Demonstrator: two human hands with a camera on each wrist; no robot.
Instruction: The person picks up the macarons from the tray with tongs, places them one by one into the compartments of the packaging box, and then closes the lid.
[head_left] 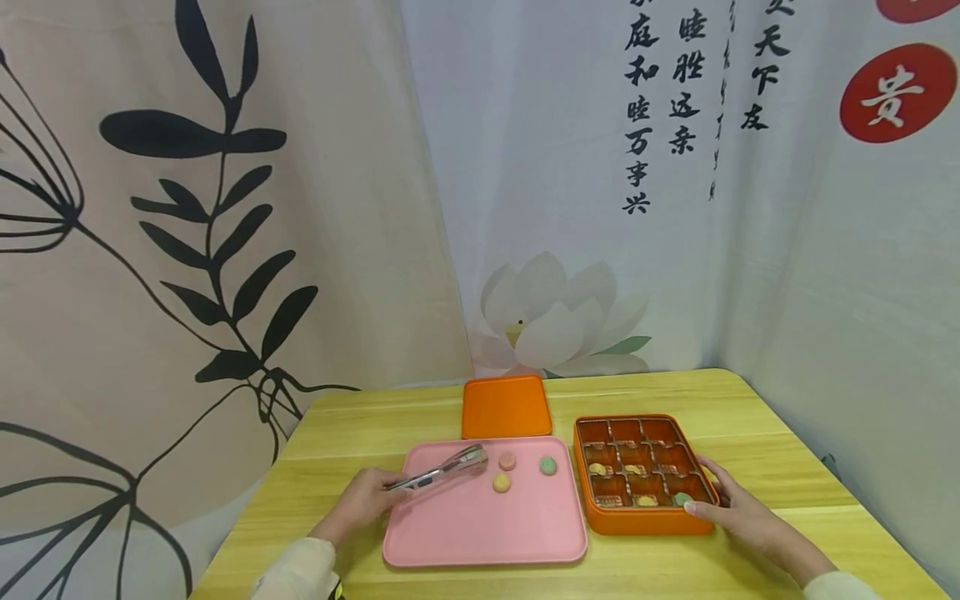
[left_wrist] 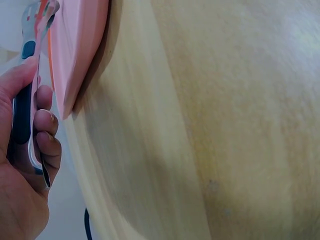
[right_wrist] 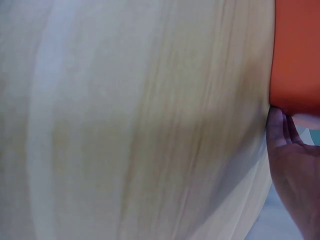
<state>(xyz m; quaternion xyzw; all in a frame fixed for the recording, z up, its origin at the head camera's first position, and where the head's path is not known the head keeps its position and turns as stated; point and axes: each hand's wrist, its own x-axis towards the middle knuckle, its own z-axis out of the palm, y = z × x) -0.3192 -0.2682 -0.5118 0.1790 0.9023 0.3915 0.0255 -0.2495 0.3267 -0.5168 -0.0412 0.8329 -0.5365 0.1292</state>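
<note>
My left hand (head_left: 362, 502) grips metal tongs (head_left: 442, 468) with dark handle inlays. The tip of the tongs is over the pink tray (head_left: 480, 533), left of several small round pieces: pink (head_left: 507, 461), yellow (head_left: 501, 482) and green (head_left: 548, 465). In the left wrist view the fingers curl round the tongs (left_wrist: 22, 115). My right hand (head_left: 750, 517) holds the orange divided box (head_left: 637, 523) at its front right corner, thumb over the rim and fingers along the side. Yellow pieces and a green piece (head_left: 682, 498) lie in some of its compartments.
An orange flat lid (head_left: 506, 407) lies behind the pink tray, close to its back edge. All of it stands on a light wood table (head_left: 330, 450). Printed curtains (head_left: 375, 208) hang behind and beside the table.
</note>
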